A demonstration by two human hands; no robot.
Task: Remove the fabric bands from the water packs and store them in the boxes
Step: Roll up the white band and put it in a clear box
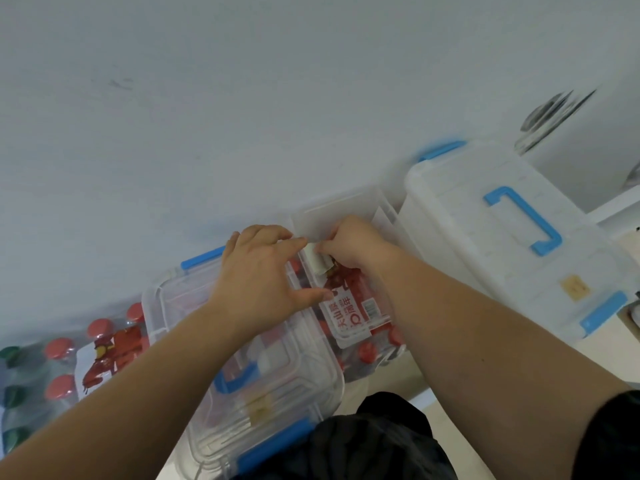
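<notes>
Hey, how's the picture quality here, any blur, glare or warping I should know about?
Head view: wide-angle warping tilts the scene; light is soft and even, no hard glare; motion blur smears the round object at upper right, while both hands, left hand and right hand, stay fairly sharp.

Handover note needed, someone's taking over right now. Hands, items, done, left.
Left hand: over the open clear plastic box, fingertips at the pale fabric band.
Right hand: pinching that band.
Red-labelled water pack sits inside the open box, band on it.
Lidded clear box with blue latches left of it; white lidded box with blue handle right.
Red-capped bottle pack on the floor, far left.
Left: free the band, store it.
</notes>
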